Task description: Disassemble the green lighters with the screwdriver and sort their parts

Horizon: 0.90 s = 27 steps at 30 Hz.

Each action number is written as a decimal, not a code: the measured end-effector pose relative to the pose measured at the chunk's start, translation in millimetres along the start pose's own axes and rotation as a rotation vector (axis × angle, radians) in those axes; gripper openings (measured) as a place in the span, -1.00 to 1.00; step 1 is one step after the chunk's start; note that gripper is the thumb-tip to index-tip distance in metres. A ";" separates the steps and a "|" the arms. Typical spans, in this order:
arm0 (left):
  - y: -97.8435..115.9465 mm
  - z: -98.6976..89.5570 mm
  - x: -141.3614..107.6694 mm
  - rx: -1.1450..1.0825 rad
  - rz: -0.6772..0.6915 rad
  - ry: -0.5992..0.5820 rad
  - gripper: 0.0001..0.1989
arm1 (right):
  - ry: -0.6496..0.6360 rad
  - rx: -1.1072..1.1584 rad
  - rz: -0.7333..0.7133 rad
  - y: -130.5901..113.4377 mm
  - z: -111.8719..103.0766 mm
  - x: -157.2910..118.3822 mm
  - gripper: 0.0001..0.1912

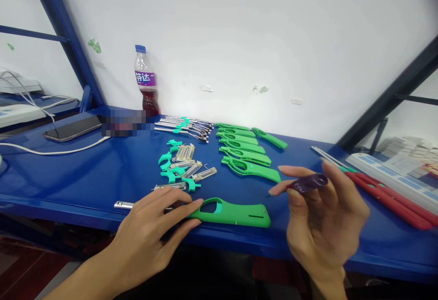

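On the table's front edge lies a green long-necked gas lighter (236, 213) with a teal trigger, its body pointing right. My left hand (153, 227) is closed around its neck end, and a silver metal tube (123, 205) sticks out to the left of my fingers. Raised to the right of the lighter, my right hand (325, 218) grips a screwdriver by its dark purple, see-through handle (310, 183). Its thin end points left, apart from the lighter, partly hidden by a finger. Beyond my left hand are teal triggers (177, 171) and clear fuel tanks (205, 174).
Several green lighter shells (251, 170) lie in a row behind. Metal tubes with wires (181, 125) are stacked near the wall. A drink bottle (145, 81) and a phone (73, 127) stand left. Red lighters (393, 199) and a power strip (393, 176) lie right.
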<state>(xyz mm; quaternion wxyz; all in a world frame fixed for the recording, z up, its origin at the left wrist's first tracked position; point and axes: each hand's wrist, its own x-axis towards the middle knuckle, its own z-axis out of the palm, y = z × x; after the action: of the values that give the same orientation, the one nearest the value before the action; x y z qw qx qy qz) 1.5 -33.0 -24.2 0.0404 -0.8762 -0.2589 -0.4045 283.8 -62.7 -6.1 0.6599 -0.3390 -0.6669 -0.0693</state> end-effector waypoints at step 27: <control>0.6 3.2 -4.5 -0.018 -0.014 0.000 -0.74 | -1.213 -0.680 0.377 -5.7 -26.1 22.5 -0.63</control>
<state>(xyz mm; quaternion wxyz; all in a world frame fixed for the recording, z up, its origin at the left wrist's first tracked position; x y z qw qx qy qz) 1.6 -34.5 -29.5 0.0296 -0.8747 -0.2614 -0.4070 304.7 -73.0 19.9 0.0319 -0.6139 -0.7876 0.0428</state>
